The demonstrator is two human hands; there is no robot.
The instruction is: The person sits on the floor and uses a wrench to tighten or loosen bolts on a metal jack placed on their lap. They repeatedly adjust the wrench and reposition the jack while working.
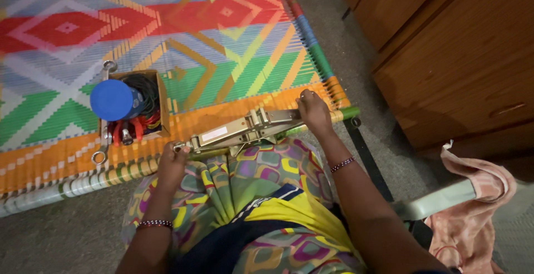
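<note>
While I steady the metal scissor jack (pixel 245 131) across my lap, at the edge of the woven cot (pixel 233 57), I judge it best to keep both ends pinned so it cannot tip. My left hand (pixel 172 163) is curled shut around the screw eye at its near end; my right hand (pixel 312 111) is closed over the far end. A cardboard box (pixel 161 99) with a blue lid (pixel 111 100) and cables sits just beside.

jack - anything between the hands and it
Nothing visible does. The left hand is already on one end of the jack and the right hand on the other. The box of tools sits off to the left on the mat, apart from both.
</note>
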